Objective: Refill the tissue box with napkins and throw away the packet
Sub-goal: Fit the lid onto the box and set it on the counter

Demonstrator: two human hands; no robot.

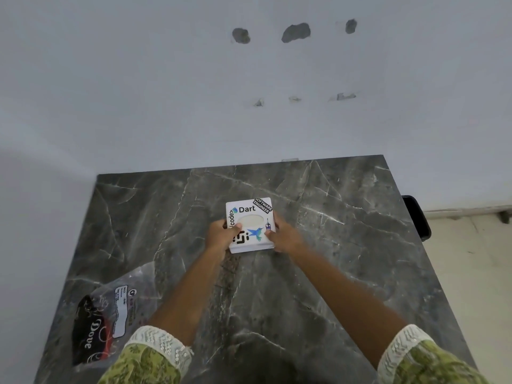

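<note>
A white square tissue box (250,217) with stickers and an oval opening on top sits near the middle of the dark marble table (318,273). Pale napkin paper shows through the opening. My left hand (221,234) grips the box's left side, thumb on its top. My right hand (282,236) holds the right side. The flattened clear plastic packet (110,311), with black and red print, lies at the table's near left, apart from both hands.
A white wall with chipped patches stands right behind the table. A black object (415,217) sits just past the table's right edge, above a pale floor. The table's left edge runs along a white wall.
</note>
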